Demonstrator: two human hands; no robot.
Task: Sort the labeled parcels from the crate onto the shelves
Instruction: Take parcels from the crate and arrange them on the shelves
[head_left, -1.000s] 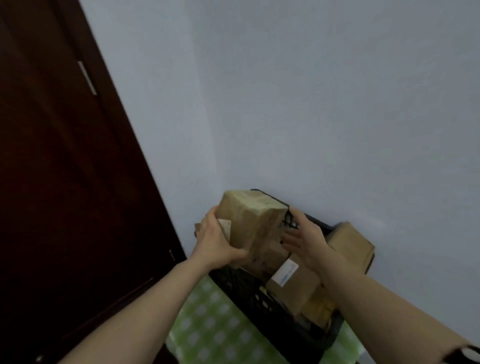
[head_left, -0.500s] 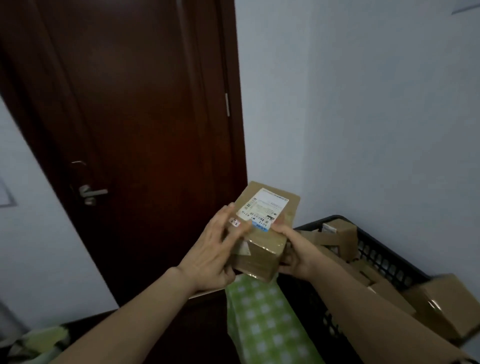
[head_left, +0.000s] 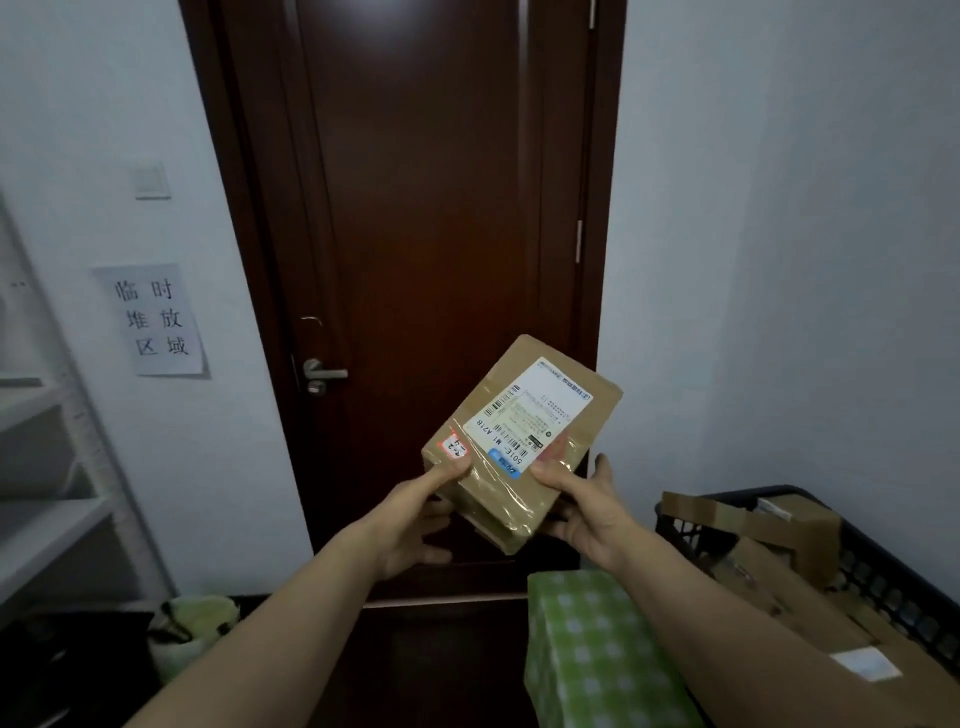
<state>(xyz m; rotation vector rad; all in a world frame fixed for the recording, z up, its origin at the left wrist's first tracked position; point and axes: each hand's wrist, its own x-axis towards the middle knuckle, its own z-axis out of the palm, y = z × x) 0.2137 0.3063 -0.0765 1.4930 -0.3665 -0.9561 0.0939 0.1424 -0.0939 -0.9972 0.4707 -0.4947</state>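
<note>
Parcel is held in the air between both hands, in front of the dark door, clear of the crate and up-left of it, well apart from the shelves at the left edge. It is tilted, far end up and right, with the white label facing the camera. Left hand is clamped on the near left corner: thumb is pressed on top just below the red sticker, fingers are curled underneath. Right hand is clamped on the near right edge, thumb laid on the taped top beside the label, fingers hidden behind the box. Both forearms are stretched forward and up. More brown parcels are seen left in the crate, next to a green checked cloth. A paper sign is fixed on the wall left of the door. Compared with half a second ago, the parcel is carried higher and further from the crate, the left fingers are taken off the top face, and the view is swung left so the shelves are now included.
</note>
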